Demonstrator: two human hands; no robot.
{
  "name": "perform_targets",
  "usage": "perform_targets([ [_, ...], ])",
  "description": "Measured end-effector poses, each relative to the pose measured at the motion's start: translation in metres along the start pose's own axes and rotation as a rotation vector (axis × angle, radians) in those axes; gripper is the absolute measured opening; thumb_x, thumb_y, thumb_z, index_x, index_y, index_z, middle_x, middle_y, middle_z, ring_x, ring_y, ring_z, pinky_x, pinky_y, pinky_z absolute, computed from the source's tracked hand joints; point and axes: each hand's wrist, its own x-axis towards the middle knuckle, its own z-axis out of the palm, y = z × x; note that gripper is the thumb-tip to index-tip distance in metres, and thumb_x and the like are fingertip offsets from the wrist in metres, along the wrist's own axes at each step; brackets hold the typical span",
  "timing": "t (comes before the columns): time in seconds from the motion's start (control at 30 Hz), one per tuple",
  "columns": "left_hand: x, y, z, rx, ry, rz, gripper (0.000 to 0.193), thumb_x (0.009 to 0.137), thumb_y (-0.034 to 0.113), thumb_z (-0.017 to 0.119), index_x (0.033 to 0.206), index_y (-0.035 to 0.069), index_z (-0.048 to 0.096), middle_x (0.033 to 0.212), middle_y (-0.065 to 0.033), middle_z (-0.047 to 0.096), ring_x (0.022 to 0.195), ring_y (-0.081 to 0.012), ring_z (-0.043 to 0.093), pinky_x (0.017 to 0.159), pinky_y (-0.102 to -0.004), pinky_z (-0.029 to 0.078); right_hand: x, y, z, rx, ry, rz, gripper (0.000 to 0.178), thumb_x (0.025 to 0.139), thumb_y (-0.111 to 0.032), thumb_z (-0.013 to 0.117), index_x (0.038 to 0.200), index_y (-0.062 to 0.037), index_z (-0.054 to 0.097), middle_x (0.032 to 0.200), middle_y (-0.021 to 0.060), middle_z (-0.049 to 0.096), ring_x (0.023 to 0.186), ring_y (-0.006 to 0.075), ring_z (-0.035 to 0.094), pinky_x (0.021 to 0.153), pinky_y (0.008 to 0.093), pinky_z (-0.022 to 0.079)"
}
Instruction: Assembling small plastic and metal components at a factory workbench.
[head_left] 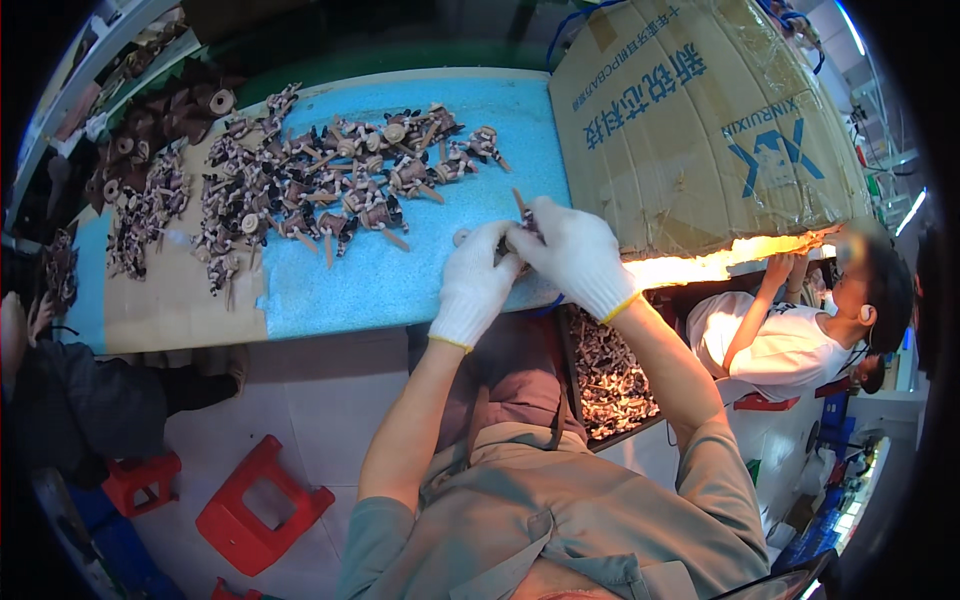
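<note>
Both my hands wear white knit gloves and meet over the right part of the blue-topped table. Between their fingertips is a small brown-and-dark toy figurine (528, 219); its thin brown blade-like piece sticks up above the fingers, and most of its body is hidden. My right hand (580, 252) is closed around it from the right. Closed in a pinch, my left hand (474, 280) meets it from the left and below. A small round pale piece (460, 238) lies beside the left fingers. Many similar figurines (365, 215) lie heaped to the left.
A large cardboard box (650, 190) stands at the table's right end. Below it, a bin of small figurines (608, 385) sits by my right forearm. Brown parts (165, 125) pile up far left. A seated person (785, 335) works at right; a red stool (255, 510) stands lower left.
</note>
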Motion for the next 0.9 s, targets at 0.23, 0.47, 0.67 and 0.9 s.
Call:
perform_targets([
  [0.23,0.000,0.002,0.001,0.126,0.040,-0.042,0.037,0.095,0.029,0.071,0.126,0.008,0.067,0.121,-0.0223,0.072,0.115,-0.0463,0.067,0.097,-0.0503,0.055,0.003,-0.010,0.004,-0.207,-0.041,-0.241,0.028,0.103,-0.034,0.063,0.103,-0.0061,0.059,0.081,0.0190,0.073,0.074,0.0411,0.075,0.064,0.0539,0.060],
  [0.47,-0.007,0.007,0.009,-0.518,0.204,-0.027,0.055,0.101,0.030,0.068,0.146,0.000,0.058,0.136,-0.0222,0.067,0.115,-0.0327,0.070,0.105,-0.0419,0.053,0.005,-0.017,-0.004,-0.244,-0.160,-0.201,0.020,0.101,-0.022,0.061,0.100,-0.0024,0.062,0.081,0.0214,0.075,0.072,0.0409,0.077,0.056,0.0534,0.060],
  [0.67,0.007,0.025,0.015,-0.797,0.195,-0.036,0.062,0.110,0.035,0.061,0.152,-0.007,0.046,0.126,-0.0183,0.071,0.116,-0.0218,0.065,0.106,-0.0358,0.050,-0.008,-0.006,0.026,-0.659,0.085,-0.416,0.021,0.084,-0.019,0.067,0.093,-0.0002,0.070,0.076,0.0108,0.067,0.059,0.0253,0.071,0.046,0.0411,0.055],
  [0.9,0.026,-0.007,0.030,-0.797,0.140,-0.074,0.062,0.111,0.039,0.059,0.151,-0.007,0.048,0.124,-0.0170,0.072,0.116,-0.0210,0.065,0.106,-0.0362,0.050,0.005,0.009,0.039,-0.531,0.043,-0.484,0.023,0.082,-0.015,0.066,0.096,0.0023,0.070,0.068,0.0051,0.058,0.053,0.0193,0.065,0.038,0.0404,0.047],
])
